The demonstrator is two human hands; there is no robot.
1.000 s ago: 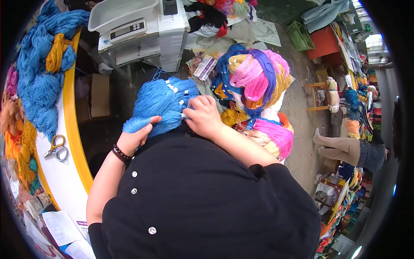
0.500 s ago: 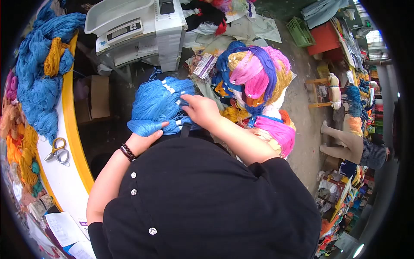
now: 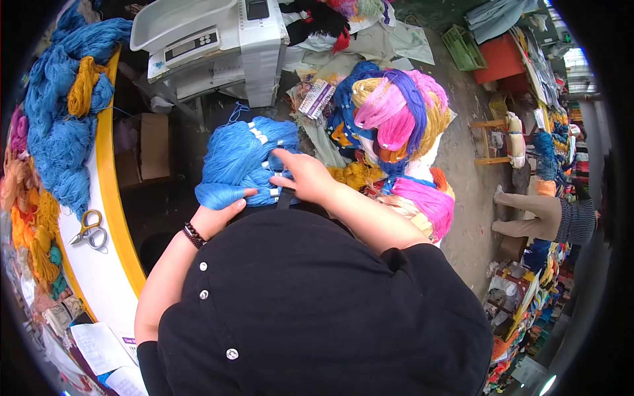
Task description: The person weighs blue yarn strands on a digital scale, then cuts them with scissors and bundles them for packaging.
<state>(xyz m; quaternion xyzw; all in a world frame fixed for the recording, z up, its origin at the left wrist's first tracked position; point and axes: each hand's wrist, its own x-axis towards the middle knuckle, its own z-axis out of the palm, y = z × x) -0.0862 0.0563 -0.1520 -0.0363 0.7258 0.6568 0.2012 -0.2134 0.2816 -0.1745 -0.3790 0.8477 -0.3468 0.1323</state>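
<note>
A bundle of blue yarn skeins (image 3: 231,155) lies against my lap, with several white paper bands around its strands. My left hand (image 3: 221,214) grips the bundle's near left side, its thumb over the yarn and the other fingers hidden underneath. On the right side of the bundle, my right hand (image 3: 304,175) reaches in with index finger and thumb spread apart, their tips at the white bands. Those fingers are not closed on anything that I can see. Just right of my right hand is a pile of pink, purple and gold yarn (image 3: 403,112).
Left, a white table with a yellow edge (image 3: 109,191) holds scissors (image 3: 89,231) and more blue yarn (image 3: 63,125). A digital scale (image 3: 188,43) stands ahead. A green crate (image 3: 463,47) and wooden stand (image 3: 492,142) are to the right, near another person (image 3: 541,214).
My right thumb and index finger have spread apart over the white bands, and the thumb now shows. My left hand keeps its hold. The view has shifted slightly.
</note>
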